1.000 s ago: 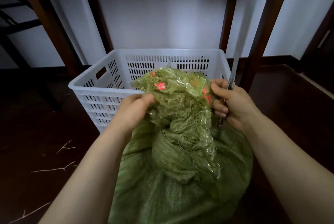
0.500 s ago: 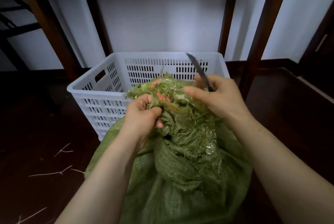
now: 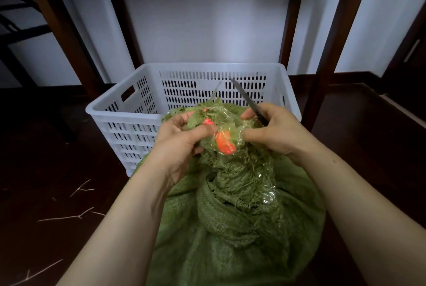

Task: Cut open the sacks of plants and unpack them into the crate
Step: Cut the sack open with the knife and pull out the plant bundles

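Since half a second ago the two hands have drawn closer together on the sack's bunched top, and an orange-red patch (image 3: 224,143) has turned to face the camera between them. At the left, pale twigs (image 3: 69,216) lie on the dark floor. The white slotted crate (image 3: 147,105) stands behind the sack, its near wall touching it. The left hand (image 3: 182,145) comes in palm-side turned inward, thumb and curled fingers pinching the top of the gathered neck. The sack (image 3: 230,228) is green woven mesh, frayed into loose threads at the neck, which is twisted and wrapped in crinkled clear film; it sits on the floor between the forearms. The orange-red patch under the film is too blurred to read. The right hand (image 3: 276,133) pinches the film with thumb and forefinger while its other fingers curl round a knife (image 3: 247,98), whose dark blade slants up and to the left over the crate's rim.
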The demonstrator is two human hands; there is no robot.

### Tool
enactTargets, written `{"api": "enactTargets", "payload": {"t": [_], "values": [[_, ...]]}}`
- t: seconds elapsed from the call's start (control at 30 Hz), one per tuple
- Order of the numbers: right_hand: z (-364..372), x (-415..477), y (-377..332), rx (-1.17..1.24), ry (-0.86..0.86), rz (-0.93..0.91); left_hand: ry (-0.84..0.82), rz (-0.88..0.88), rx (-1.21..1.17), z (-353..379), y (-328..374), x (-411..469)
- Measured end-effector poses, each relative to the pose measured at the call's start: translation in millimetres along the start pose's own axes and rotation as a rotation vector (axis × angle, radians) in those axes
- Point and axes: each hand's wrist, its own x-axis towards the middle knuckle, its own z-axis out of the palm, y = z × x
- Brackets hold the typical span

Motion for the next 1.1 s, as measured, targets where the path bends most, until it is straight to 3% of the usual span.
{"api": "enactTargets", "payload": {"t": [0.1,0.2,0.33,0.8,0.93,1.1], "values": [[1.4,1.3,5.1,-0.156,0.05,-0.079,-0.018,-0.001,-0.044,1.6,3.1,-1.7],[4.9,4.0,8.7,-0.231,0.148,-0.13,-0.025,-0.014,0.083,9.9,4.7,-5.4],[12.4,2.7,8.9,-0.222,0.226,-0.146,0.059,-0.066,0.169,20.6,-4.4,-6.5],[1.1,7.4,12.6,0.497,0.307,0.264,-0.102,-0.046,0.11,-0.7,2.1,-2.3],[-3.9,7.3,15.7,0.617,0.343,0.246,-0.073,-0.062,0.091,-4.4,-1.1,-0.5],[-6.2,8.4,18.3,0.568,0.417,0.166,0.021,-0.064,0.046,-1.0,3.1,-1.5]]}}
